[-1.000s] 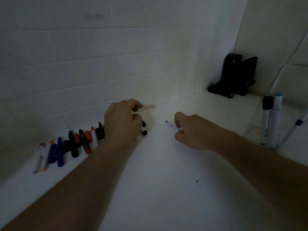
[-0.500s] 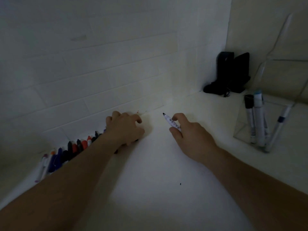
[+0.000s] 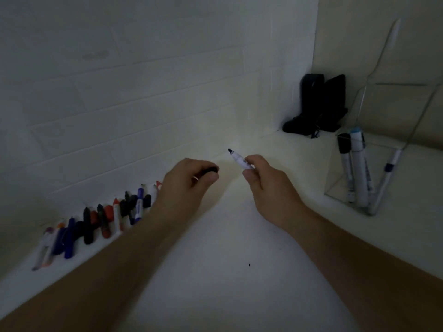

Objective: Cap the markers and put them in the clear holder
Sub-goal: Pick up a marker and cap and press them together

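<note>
My right hand [image 3: 266,185] pinches an uncapped white marker [image 3: 239,159], its black tip pointing up and left. Just left of it, my left hand [image 3: 184,185] pinches a black cap [image 3: 211,170] between thumb and fingers, a short gap from the marker tip. A row of several markers and loose caps [image 3: 96,221] in black, red, blue and white lies along the wall at the left, partly hidden behind my left wrist. The clear holder [image 3: 340,188] stands at the right with three capped markers [image 3: 357,168] leaning inside.
A black object [image 3: 316,106] sits in the back corner beyond the holder. White tiled walls close the counter at the back and right. The white counter [image 3: 227,259] stretches toward me between my forearms.
My left hand has lifted from the row of markers holding a black cap and moved right. My right hand has raised the marker off the counter toward it.
</note>
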